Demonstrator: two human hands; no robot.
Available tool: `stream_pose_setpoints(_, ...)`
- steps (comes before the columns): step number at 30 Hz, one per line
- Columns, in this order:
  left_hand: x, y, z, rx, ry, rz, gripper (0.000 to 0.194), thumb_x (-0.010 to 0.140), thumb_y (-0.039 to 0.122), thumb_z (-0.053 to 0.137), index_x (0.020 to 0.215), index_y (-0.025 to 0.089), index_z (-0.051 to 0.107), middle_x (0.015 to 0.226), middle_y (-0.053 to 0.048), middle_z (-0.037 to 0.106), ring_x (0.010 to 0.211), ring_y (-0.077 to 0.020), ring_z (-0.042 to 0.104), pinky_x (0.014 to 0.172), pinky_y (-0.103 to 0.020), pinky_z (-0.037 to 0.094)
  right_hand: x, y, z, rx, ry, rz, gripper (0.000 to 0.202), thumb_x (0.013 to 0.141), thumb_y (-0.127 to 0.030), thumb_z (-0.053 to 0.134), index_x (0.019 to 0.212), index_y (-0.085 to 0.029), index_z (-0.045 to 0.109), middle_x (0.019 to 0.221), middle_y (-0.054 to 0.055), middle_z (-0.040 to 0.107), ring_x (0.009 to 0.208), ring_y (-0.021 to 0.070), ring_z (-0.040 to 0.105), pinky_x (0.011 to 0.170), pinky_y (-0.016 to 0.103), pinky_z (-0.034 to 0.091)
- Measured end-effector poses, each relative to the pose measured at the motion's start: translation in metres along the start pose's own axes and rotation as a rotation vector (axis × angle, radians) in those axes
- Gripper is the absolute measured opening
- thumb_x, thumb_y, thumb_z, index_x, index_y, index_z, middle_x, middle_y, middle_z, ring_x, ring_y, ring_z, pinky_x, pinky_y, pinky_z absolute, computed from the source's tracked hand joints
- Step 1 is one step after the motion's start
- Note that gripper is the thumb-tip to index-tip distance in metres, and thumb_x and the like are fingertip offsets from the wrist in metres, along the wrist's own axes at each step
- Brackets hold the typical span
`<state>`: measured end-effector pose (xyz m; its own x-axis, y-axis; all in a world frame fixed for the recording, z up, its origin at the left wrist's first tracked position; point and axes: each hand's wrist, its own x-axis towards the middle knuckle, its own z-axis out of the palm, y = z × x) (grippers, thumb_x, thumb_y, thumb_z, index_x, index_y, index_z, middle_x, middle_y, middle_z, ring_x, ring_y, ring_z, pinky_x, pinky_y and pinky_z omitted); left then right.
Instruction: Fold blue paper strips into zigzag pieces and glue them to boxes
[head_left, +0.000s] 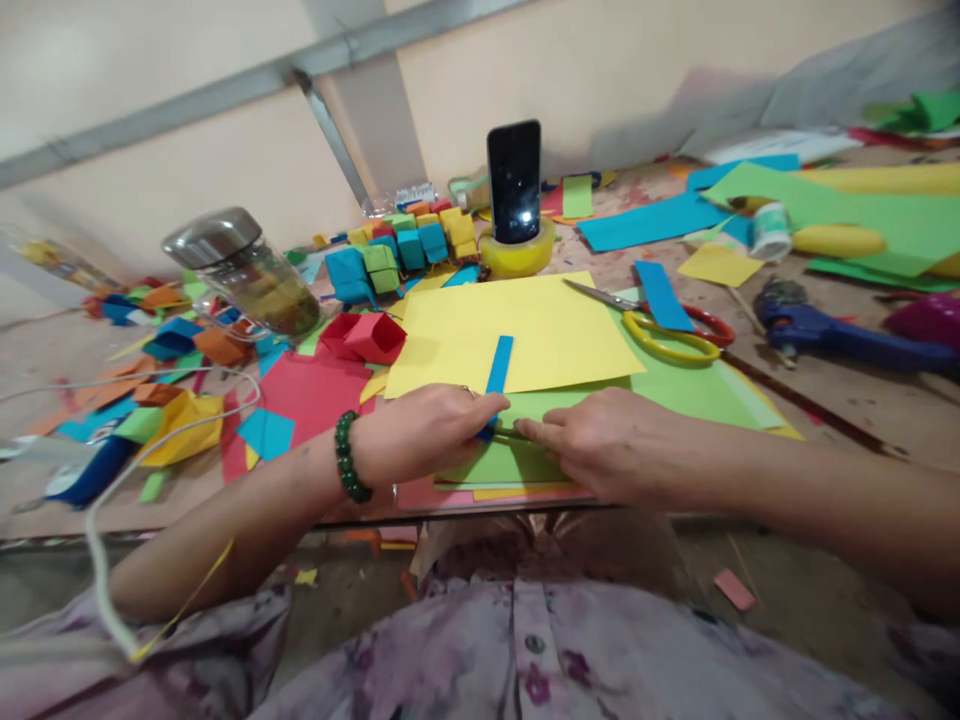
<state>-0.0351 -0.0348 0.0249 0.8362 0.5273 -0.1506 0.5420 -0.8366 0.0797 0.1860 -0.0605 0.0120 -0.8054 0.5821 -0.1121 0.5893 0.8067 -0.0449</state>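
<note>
A narrow blue paper strip point(499, 364) stands up from between the closed thumb and fingers of my left hand point(427, 430). Facing it, my right hand point(611, 440) is closed with its index finger pointing at the strip, gripping a thin dark stick point(511, 434). The stick's tip meets or lies very near the strip's lower end; the fingers hide the exact contact. Both hands are just above a green sheet point(510, 468) at the table's front edge. Beyond them lies a yellow sheet point(517, 320).
Scissors point(671, 340) with a second blue strip point(664, 296) lie right of the yellow sheet. A glue gun point(847, 335) is farther right. A phone point(514, 182) stands in a yellow tape roll point(517, 255). Folded paper cubes point(409, 246), a glass jar point(255, 280) and a white cable point(97, 530) are leftward.
</note>
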Motion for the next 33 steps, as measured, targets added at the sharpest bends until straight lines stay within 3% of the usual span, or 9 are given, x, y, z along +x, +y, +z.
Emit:
stream_pose_setpoints(4, 0.004, -0.010, -0.003, -0.041, 0.019, 0.123, 0.029, 0.082, 0.014, 0.051, 0.110, 0.014, 0.057, 0.085, -0.008, 0.067, 0.075, -0.0185, 0.064, 0.063, -0.025, 0.046, 0.000, 0.002, 0.002, 0.005, 0.031, -0.022, 0.035, 0.080, -0.015, 0.050, 0.115, -0.015, 0.058, 0.066, 0.003, 0.065, 0.048, 0.0129, 0.051, 0.047, 0.029, 0.013)
stream_pose_setpoints(15, 0.011, -0.011, -0.002, -0.040, 0.030, 0.170, 0.028, 0.081, 0.000, 0.042, 0.093, 0.014, 0.063, 0.073, -0.007, 0.065, 0.069, -0.0167, 0.061, 0.060, -0.025, 0.041, 0.001, 0.001, -0.003, 0.034, -0.018, 0.005, 0.035, 0.082, -0.016, 0.048, 0.114, -0.015, 0.060, 0.068, 0.005, 0.067, 0.050, 0.0132, 0.053, 0.047, 0.027, 0.017)
stream_pose_setpoints(26, 0.002, 0.009, 0.002, 0.056, 0.026, -0.048, 0.018, 0.077, 0.012, 0.047, 0.093, 0.017, 0.054, 0.076, -0.006, 0.065, 0.065, -0.0199, 0.061, 0.052, -0.026, 0.039, -0.001, -0.002, -0.015, 0.110, -0.046, 0.063, 0.035, 0.084, -0.017, 0.046, 0.114, -0.020, 0.062, 0.073, 0.007, 0.070, 0.058, 0.0163, 0.060, 0.049, 0.025, 0.024)
stream_pose_setpoints(29, 0.001, 0.006, 0.002, -0.038, 0.064, -0.093, 0.025, 0.078, 0.016, 0.049, 0.103, 0.018, 0.052, 0.082, -0.005, 0.067, 0.073, -0.0204, 0.064, 0.059, -0.026, 0.043, -0.002, 0.003, -0.014, 0.170, -0.018, 0.082, 0.032, 0.086, -0.023, 0.045, 0.113, -0.022, 0.063, 0.082, 0.007, 0.072, 0.066, 0.0182, 0.063, 0.053, 0.025, 0.029)
stream_pose_setpoints(33, 0.003, -0.008, 0.005, -0.234, 0.125, -0.042, 0.029, 0.076, 0.014, 0.053, 0.105, 0.019, 0.051, 0.090, -0.004, 0.068, 0.080, -0.0167, 0.063, 0.069, -0.024, 0.045, -0.003, 0.008, -0.009, 0.285, 0.019, 0.123, 0.031, 0.088, -0.028, 0.044, 0.110, -0.021, 0.064, 0.085, 0.007, 0.072, 0.070, 0.0181, 0.064, 0.056, 0.024, 0.034)
